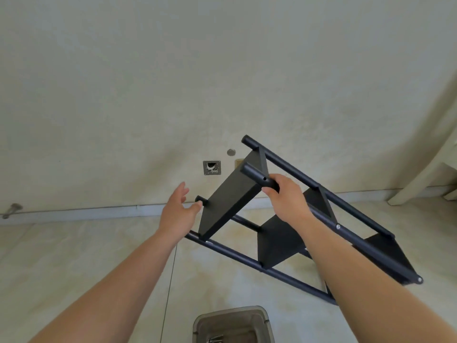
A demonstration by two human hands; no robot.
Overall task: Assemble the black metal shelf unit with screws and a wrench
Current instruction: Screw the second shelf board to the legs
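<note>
Far left, there's a small metal fitting (11, 209) low on the wall (222, 70), right by the baseboard. My left hand (178, 214) is up in front of me with the fingers straight and relaxed, holding nothing. Its fingertips are just beside the stubby pole end (201, 200) that sticks out at the shelf's left corner; can't tell if they actually touch it.

The shelf (284, 219) itself is tipped way over on a slant, up off the floor (74, 243) at my end, running from the upper middle down toward the lower right. The top panel (230, 196) faces me, two more panels step down behind it, and the round poles run along both sides. You can see a couple of silver screws (338, 227) on the near pole, one partway down and one at the far low end.

My right hand (286, 196) is wrapped around that near pole just below its top end, next to a little screw hole, so the shelf sits between my two hands with the right one gripping it.

On the wall behind the shelf there's a square metal plate (211, 167) and a round plug (231, 152). Down at the bottom edge, between my arms, is a clear plastic bin (232, 325) with some metal bits in it. Far right, a pale frame (432, 177) leans against the wall.
</note>
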